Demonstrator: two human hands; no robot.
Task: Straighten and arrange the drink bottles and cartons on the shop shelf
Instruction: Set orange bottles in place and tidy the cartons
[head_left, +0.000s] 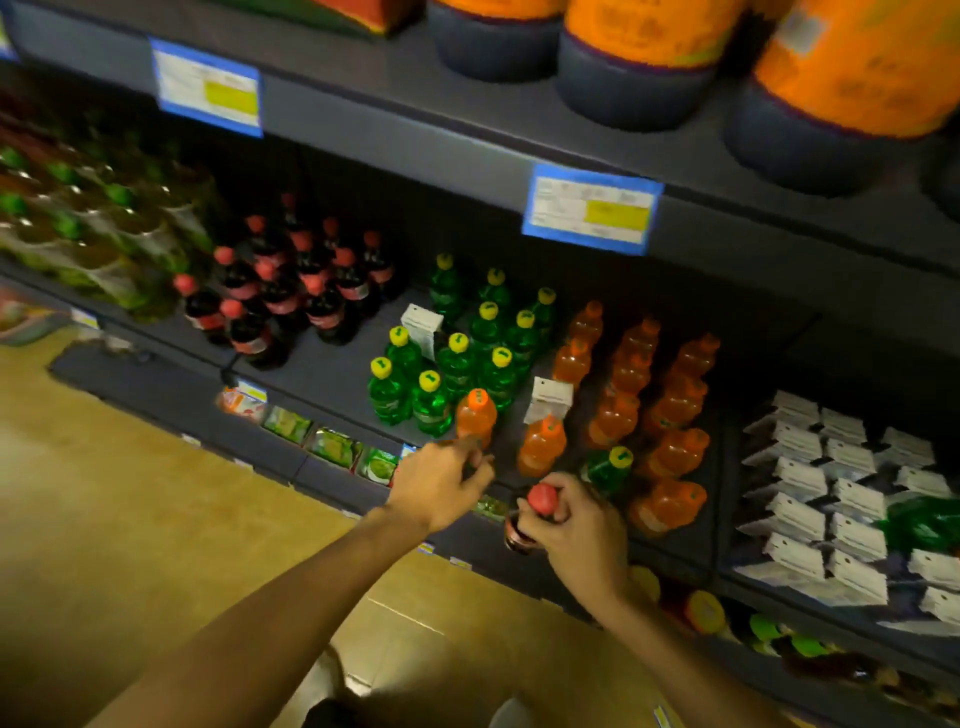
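My right hand (582, 525) grips a dark cola bottle with a red cap (541, 500) by its neck, in front of the shelf's front edge. My left hand (441, 486) reaches to an orange bottle (475, 415) that stands beside the green bottles with yellow caps (457, 364), and its fingers curl round the bottle's base. The other cola bottles (291, 291) stand further left. Rows of orange bottles (670, 405) fill the middle, with one green bottle (608, 467) among them. Two white cartons (423, 327) (548, 400) stand among the bottles.
The dark shelf board (332, 369) has bare room between the cola and the green bottles. Several white cartons (831, 499) lie at the right. Large orange jugs (857, 62) stand on the shelf above. Packets (332, 444) fill the lower shelf, and the tan floor (156, 519) is at the left.
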